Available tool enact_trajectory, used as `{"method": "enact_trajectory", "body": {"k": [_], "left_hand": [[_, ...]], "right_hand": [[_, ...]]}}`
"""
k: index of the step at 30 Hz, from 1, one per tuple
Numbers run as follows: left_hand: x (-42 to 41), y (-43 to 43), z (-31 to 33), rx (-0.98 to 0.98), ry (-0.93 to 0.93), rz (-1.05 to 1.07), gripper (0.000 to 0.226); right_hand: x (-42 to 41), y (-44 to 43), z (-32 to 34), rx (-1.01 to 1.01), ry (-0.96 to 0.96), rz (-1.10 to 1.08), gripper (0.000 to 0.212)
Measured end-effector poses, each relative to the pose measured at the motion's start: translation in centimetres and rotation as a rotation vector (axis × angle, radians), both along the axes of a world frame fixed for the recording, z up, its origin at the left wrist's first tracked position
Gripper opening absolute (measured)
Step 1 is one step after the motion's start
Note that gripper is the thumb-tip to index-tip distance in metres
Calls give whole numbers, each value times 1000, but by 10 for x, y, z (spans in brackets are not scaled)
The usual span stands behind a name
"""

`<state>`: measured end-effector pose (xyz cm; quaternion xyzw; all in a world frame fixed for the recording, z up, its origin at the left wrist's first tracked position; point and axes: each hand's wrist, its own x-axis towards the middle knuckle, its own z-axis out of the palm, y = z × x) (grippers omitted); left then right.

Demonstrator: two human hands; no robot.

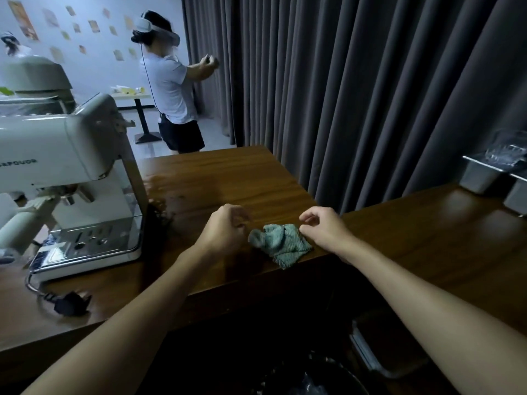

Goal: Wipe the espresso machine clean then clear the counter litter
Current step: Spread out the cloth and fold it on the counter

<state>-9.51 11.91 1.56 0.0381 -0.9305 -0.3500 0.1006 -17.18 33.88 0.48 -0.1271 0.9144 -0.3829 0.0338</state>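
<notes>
On my far left the cream espresso machine (pixel 71 172) stands on the wooden counter (pixel 228 178), with dark litter (pixel 159 215) just beside its base. My left hand (pixel 225 229) hovers loosely curled, holding nothing. The teal cloth (pixel 281 242) lies crumpled at the counter edge between both hands. My right hand (pixel 322 230) curls at its corner; I cannot tell whether it pinches. Far right, a steel tub (pixel 479 175) holds clear crumpled plastic (pixel 506 151).

Espresso machine (pixel 71 181) at left on the counter (pixel 228 172), plug (pixel 71 303) before it, cloth (pixel 278 243) at the near edge between left hand (pixel 225 229) and right hand (pixel 322 229), metal bins (pixel 484 175) far right, curtain (pixel 370 81) behind
</notes>
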Motion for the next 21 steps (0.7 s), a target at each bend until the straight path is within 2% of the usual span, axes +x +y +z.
{"method": "enact_trajectory", "body": {"k": [4,6,7,9,12,16,19,21], "left_hand": [[-16,9,-10,-122,-158,-193,41],[-24,10,-18,-290,-173,-241,29],[-28,10,-20,-356,-173,-252,18],[-34,9,-23,-387,-140,-251,17],[-38,8,-22,-186,-137,-215,27],[-40,-1,-17,11,-22,-160,18],[-41,-15,-4,360,72,-59,10],[-42,-25,2,419,152,-3,11]], "right_hand": [[-4,-7,-7,189,-101,195,46],[-4,-11,-10,290,-63,210,36],[-5,-13,-11,293,-26,201,25],[-8,-15,-13,229,33,173,14],[-10,-22,-14,67,102,121,10],[-13,-28,-8,-46,132,123,13],[-17,-28,-4,-138,88,95,18],[-17,-32,1,-194,105,76,20]]}}
